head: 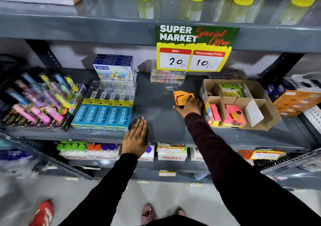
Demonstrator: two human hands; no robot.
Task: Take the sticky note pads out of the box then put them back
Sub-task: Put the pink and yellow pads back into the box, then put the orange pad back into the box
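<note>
An open cardboard box (260, 93) with dividers stands on the grey shelf (159, 121) at the right. Pink sticky note pads (233, 115) fill its front compartments, and a green pack (229, 89) sits at its back. My right hand (189, 107) rests just left of the box, gripping a stack of orange sticky note pads (182, 95) that stands on the shelf. Flat on the shelf's front edge lies my left hand (136, 137), fingers together, holding nothing.
Blue apsara pencil packs (102, 116) and DOMS boxes (114, 67) lie left of my hands. Coloured tubes (38, 100) fill the far left. A yellow price sign (194, 48) hangs above. An orange carton (295, 100) sits right of the box.
</note>
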